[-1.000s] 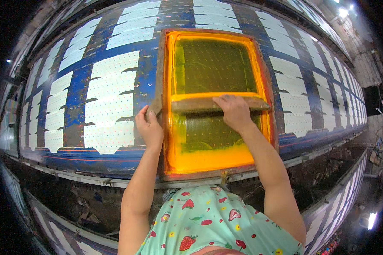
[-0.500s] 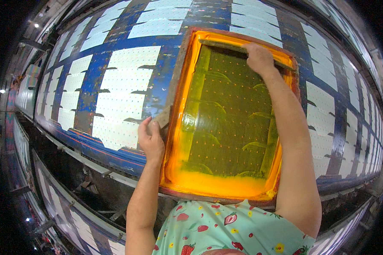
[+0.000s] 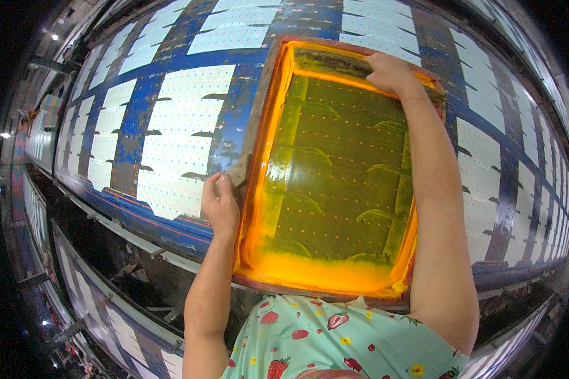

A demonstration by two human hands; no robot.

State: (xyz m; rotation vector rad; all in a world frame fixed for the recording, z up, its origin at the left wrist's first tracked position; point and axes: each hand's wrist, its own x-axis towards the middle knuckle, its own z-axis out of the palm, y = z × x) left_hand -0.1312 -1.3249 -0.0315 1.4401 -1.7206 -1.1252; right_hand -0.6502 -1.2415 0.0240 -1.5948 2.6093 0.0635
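A screen printing frame (image 3: 273, 95) lies on the long table, its olive-green mesh (image 3: 344, 170) showing rows of small dots and curved outlines. Orange-yellow ink (image 3: 322, 273) is pooled along the near end and smeared up the sides. Across the far end lies a squeegee (image 3: 329, 62), its broad ink-stained face visible and a line of ink along its near edge. My right hand (image 3: 389, 74) is closed over the top of the squeegee. My left hand (image 3: 220, 201) pinches a flat handle (image 3: 239, 171) that sticks out from the frame's left side.
White printed panels (image 3: 186, 120) with dots and dark curved marks lie in rows on the blue, ink-worn table (image 3: 133, 148). A metal rail (image 3: 139, 239) runs along the near side of the table, with a dark gap beyond it. More panels lie on a neighbouring table (image 3: 117, 328) at lower left.
The squeegee has tipped at the far end, so more of its face shows and an ink line appears beside it. My right hand has turned with it; my left keeps its hold.
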